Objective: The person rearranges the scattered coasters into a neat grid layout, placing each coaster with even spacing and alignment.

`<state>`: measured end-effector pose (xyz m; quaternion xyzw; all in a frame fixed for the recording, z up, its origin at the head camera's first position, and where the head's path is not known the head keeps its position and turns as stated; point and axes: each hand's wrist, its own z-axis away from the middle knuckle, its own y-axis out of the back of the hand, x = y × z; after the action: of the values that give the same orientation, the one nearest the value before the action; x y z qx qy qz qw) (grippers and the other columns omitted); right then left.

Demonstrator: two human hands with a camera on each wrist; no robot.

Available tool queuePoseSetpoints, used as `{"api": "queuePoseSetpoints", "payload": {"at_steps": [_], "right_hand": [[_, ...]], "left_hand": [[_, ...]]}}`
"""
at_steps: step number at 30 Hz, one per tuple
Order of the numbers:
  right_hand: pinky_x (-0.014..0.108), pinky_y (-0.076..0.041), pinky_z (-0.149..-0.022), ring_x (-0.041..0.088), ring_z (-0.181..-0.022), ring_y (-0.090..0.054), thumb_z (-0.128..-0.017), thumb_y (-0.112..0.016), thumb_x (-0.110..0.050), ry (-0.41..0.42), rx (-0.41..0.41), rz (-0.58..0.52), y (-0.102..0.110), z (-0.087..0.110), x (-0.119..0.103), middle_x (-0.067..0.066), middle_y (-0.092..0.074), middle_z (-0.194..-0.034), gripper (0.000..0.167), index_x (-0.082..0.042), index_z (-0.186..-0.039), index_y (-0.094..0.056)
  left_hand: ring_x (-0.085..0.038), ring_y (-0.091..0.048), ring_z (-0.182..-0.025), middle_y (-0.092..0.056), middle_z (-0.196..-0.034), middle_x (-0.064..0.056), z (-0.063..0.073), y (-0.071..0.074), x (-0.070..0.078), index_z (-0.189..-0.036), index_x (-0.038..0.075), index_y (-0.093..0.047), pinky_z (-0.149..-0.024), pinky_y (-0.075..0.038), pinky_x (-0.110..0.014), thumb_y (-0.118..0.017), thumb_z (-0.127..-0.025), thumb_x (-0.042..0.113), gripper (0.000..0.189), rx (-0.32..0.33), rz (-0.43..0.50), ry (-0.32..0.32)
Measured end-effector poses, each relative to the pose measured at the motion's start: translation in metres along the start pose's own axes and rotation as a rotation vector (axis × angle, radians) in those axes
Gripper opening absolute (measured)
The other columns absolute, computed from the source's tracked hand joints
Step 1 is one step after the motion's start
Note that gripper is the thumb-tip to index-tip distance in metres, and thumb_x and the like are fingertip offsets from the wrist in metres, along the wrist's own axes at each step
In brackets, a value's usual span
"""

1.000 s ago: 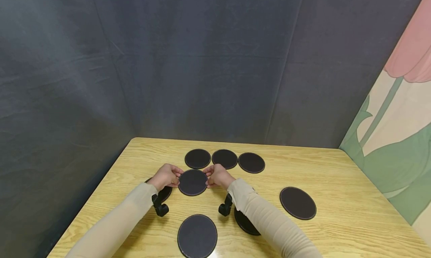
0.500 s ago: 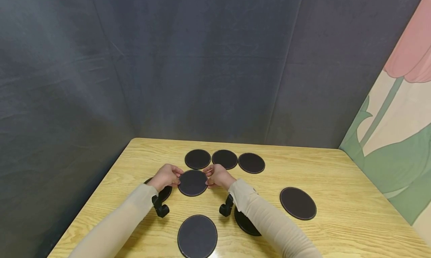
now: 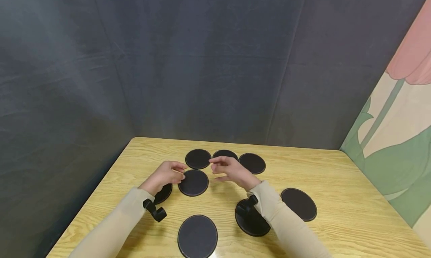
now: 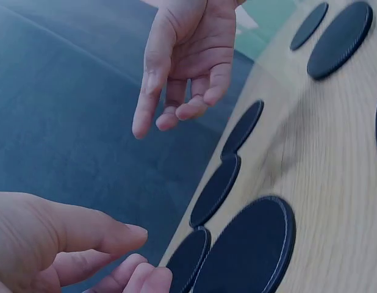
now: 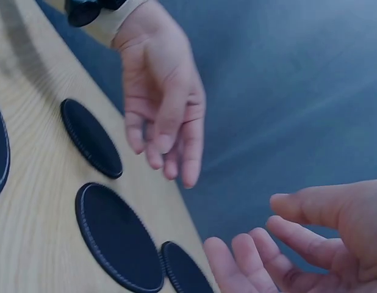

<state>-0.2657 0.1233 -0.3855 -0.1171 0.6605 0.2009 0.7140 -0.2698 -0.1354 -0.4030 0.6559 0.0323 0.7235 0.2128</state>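
Observation:
A round black coaster with a stitched rim lies on the table between the two hands, up against a row at the back. That row is made of a left coaster, a middle coaster partly covered by the right hand, and a right coaster. My left hand hovers over the near coaster's left side, fingers loosely bent and holding nothing. Raised above the table, my right hand is clear of that coaster on its right, fingers spread and relaxed. In the wrist views both hands hang above the coasters.
Another coaster is partly hidden beneath the left wrist. Nearer lie a front coaster, one coaster below the right wrist, and a far right coaster. A dark curtain hangs behind the wooden table.
Both hands have let go of the near coaster's edges. The right hand has moved up and to the right; the left has lifted slightly. The coaster stays in place.

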Motion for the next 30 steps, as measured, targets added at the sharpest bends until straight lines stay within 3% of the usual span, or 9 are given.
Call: {"api": "queuePoseSetpoints", "payload": {"at_steps": [6, 14, 18, 21, 25, 30], "right_hand": [[0.04, -0.057, -0.085, 0.022, -0.099, -0.058, -0.096, -0.057, -0.007, 0.006, 0.014, 0.018, 0.009, 0.023, -0.005, 0.012, -0.057, -0.113, 0.04, 0.005, -0.134, -0.049], [0.044, -0.057, -0.083, 0.018, -0.094, -0.058, -0.094, -0.061, -0.007, 0.029, -0.055, 0.054, 0.01, 0.047, 0.007, 0.014, -0.054, -0.11, 0.038, 0.005, -0.129, -0.053], [0.047, -0.057, -0.083, 0.017, -0.092, -0.058, -0.094, -0.061, -0.007, 0.022, -0.1, 0.064, 0.005, 0.056, 0.015, 0.011, -0.054, -0.105, 0.039, 0.008, -0.129, -0.052], [0.047, -0.057, -0.082, 0.017, -0.091, -0.058, -0.094, -0.059, -0.007, 0.007, -0.129, 0.064, 0.0, 0.061, 0.022, 0.012, -0.054, -0.105, 0.04, 0.011, -0.129, -0.05], [0.047, -0.058, -0.08, 0.019, -0.09, -0.058, -0.095, -0.058, -0.007, -0.015, -0.179, 0.057, -0.007, 0.068, 0.03, 0.016, -0.054, -0.107, 0.041, 0.014, -0.129, -0.048], [0.047, -0.058, -0.078, 0.019, -0.087, -0.059, -0.097, -0.056, -0.01, -0.048, -0.242, 0.05, -0.015, 0.074, 0.038, 0.01, -0.054, -0.103, 0.039, 0.012, -0.128, -0.048]], "left_hand": [[-0.013, -0.06, -0.079, -0.058, -0.114, -0.023, 0.019, -0.003, 0.006, -0.125, -0.008, -0.058, -0.074, -0.056, -0.028, -0.063, -0.086, -0.003, 0.04, -0.043, 0.012, -0.025], [-0.021, -0.063, -0.089, -0.057, -0.116, -0.024, 0.043, -0.003, 0.007, -0.126, -0.006, -0.059, -0.081, -0.057, -0.038, -0.064, -0.086, 0.002, 0.041, -0.091, 0.004, -0.055], [-0.013, -0.055, -0.071, -0.057, -0.11, -0.021, 0.052, -0.003, 0.004, -0.126, -0.008, -0.058, -0.077, -0.057, -0.033, -0.063, -0.086, 0.001, 0.041, -0.128, 0.024, -0.075], [-0.014, -0.055, -0.069, -0.057, -0.108, -0.021, 0.058, -0.005, 0.002, -0.126, -0.009, -0.057, -0.075, -0.057, -0.032, -0.061, -0.087, 0.001, 0.04, -0.146, 0.03, -0.076], [-0.022, -0.062, -0.085, -0.057, -0.108, -0.022, 0.063, -0.009, -0.003, -0.124, -0.01, -0.058, -0.075, -0.058, -0.034, -0.061, -0.086, 0.001, 0.04, -0.153, 0.03, -0.075], [-0.02, -0.062, -0.083, -0.057, -0.103, -0.016, 0.069, -0.013, -0.013, -0.124, -0.01, -0.058, -0.071, -0.058, -0.033, -0.062, -0.085, 0.001, 0.041, -0.172, 0.055, -0.059]]}}
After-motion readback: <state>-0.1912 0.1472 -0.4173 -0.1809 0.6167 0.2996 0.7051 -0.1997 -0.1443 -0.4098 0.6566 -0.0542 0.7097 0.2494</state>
